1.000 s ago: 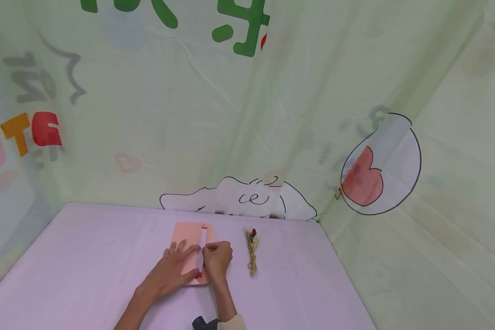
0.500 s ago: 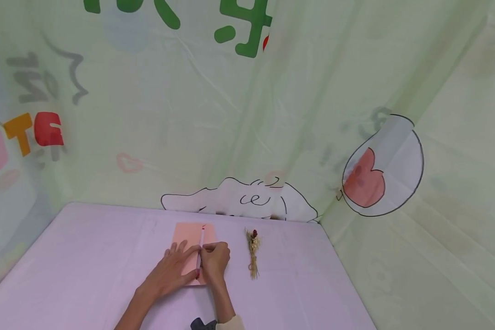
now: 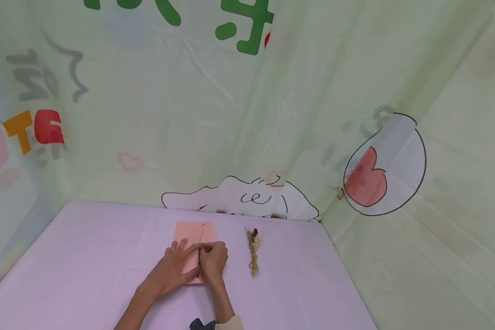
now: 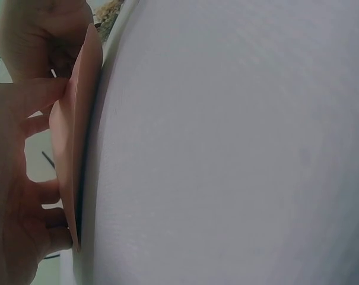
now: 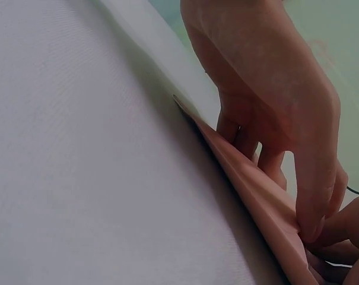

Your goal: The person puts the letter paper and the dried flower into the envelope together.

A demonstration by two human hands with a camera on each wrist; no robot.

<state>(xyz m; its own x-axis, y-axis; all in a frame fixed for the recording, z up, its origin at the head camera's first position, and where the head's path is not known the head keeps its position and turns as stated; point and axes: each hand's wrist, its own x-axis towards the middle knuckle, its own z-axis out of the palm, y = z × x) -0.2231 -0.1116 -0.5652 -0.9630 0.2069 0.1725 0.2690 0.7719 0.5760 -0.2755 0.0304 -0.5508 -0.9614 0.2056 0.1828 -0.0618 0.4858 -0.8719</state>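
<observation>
A pink envelope (image 3: 187,230) lies on the table, its narrow flap (image 3: 209,233) along the right side folded in toward the left. My left hand (image 3: 171,270) rests flat across it, fingers spread, index fingertip and thumb at the flap's edge. On the right, my right hand (image 3: 213,259) is curled and pinches that edge between thumb and index finger. The left wrist view shows the envelope (image 4: 78,136) edge-on, with my right hand (image 4: 40,35) beyond it. In the right wrist view, fingertips of both hands meet at the envelope's fold (image 5: 253,187).
A small bunch of dried flowers (image 3: 253,252) with a dark red bloom lies to the right of the envelope. The table (image 3: 86,261) has a pale lilac cover. Behind it hangs a printed curtain (image 3: 181,114), which also runs along both sides.
The white strip with red ends that showed on the envelope has narrowed to a thin line as the flap came over leftward. My right hand has shifted slightly left; the left hand stays.
</observation>
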